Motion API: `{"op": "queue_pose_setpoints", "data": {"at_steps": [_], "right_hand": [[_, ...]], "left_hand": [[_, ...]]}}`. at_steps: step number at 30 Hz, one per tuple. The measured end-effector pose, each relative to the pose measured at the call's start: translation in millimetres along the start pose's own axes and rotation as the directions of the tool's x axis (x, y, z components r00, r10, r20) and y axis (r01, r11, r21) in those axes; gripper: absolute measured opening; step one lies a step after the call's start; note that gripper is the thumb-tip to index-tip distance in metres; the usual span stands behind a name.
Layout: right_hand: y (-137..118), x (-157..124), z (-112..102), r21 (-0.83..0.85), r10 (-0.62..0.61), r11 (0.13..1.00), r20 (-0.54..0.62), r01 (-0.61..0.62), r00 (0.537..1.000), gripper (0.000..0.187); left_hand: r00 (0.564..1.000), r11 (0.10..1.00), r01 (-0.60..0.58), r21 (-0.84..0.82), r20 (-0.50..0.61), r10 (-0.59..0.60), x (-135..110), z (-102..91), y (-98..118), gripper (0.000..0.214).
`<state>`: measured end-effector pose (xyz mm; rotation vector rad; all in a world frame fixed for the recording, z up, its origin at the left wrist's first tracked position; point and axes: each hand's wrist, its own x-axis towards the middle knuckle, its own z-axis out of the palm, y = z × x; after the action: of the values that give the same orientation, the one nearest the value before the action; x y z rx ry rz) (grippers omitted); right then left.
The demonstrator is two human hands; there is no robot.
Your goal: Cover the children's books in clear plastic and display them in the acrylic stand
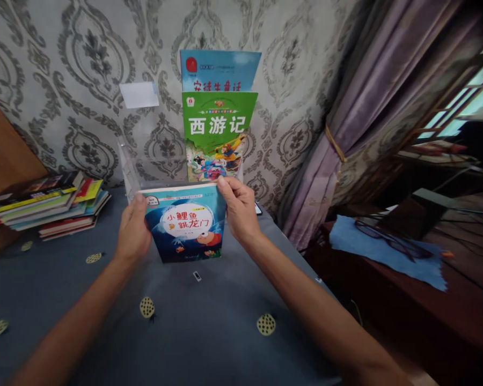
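Observation:
Between my two hands is a blue children's book (189,228) with a cartoon fish and red Chinese characters on its cover. My left hand (134,228) grips its left edge, thumb at the upper corner. At the upper right corner my right hand (240,206) pinches it. Behind it stands a clear plastic rack (129,166), its lower part hidden by the book. In the rack's right side a green book (221,126) stands upright, with a light blue book (221,67) rising behind it. A white label (139,95) shows at the upper left of the rack.
A stack of books (68,203) lies at the left on the dark patterned tablecloth (209,332). Patterned wallpaper backs the rack. A purple curtain (326,155) hangs at the right, near glasses (390,238) on a blue cloth (346,236).

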<state>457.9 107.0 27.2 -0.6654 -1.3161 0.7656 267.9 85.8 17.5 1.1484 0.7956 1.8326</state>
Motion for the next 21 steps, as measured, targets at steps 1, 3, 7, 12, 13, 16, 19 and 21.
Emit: {"op": "queue_pose_setpoints", "data": {"at_steps": [1,3,7,12,13,16,19,21], "right_hand": [[0,1,0,0.001,0.005,1.0,0.003,-0.005,1.0,0.042],[2,0,1,0.002,0.021,1.0,0.022,-0.021,1.0,0.044],[18,-19,-7,-0.025,0.067,0.998,0.119,-0.064,0.991,0.046],[52,-68,-47,-0.311,0.21,0.947,0.407,-0.081,0.889,0.035],[58,-76,-55,-0.364,0.241,0.929,0.468,-0.063,0.85,0.032],[67,-88,-72,-0.474,0.286,0.88,0.542,0.007,0.79,0.022],[70,-88,-74,-0.517,0.302,0.856,0.537,0.025,0.788,0.018],[71,-85,-73,-0.538,0.314,0.843,0.522,0.02,0.793,0.017]], "left_hand": [[0.999,0.999,-0.042,0.007,-0.024,0.042,1,2.4,3,0.043],[0.993,0.995,-0.093,0.022,-0.068,0.094,3,5.5,5,0.041],[0.992,0.995,-0.1,-0.009,-0.073,0.099,2,8.6,6,0.042],[0.998,1.0,-0.01,0.025,0.066,0.008,-6,-5.6,2,0.037],[0.995,0.997,0.026,0.076,0.095,-0.034,-8,-12.4,-1,0.039],[0.981,0.955,0.101,0.279,0.132,-0.142,-13,-35.3,-11,0.044],[0.966,0.885,0.108,0.452,0.162,-0.2,-16,-51.8,-17,0.046],[0.952,0.838,0.08,0.539,0.208,-0.224,-18,-58.2,-17,0.044]]}}
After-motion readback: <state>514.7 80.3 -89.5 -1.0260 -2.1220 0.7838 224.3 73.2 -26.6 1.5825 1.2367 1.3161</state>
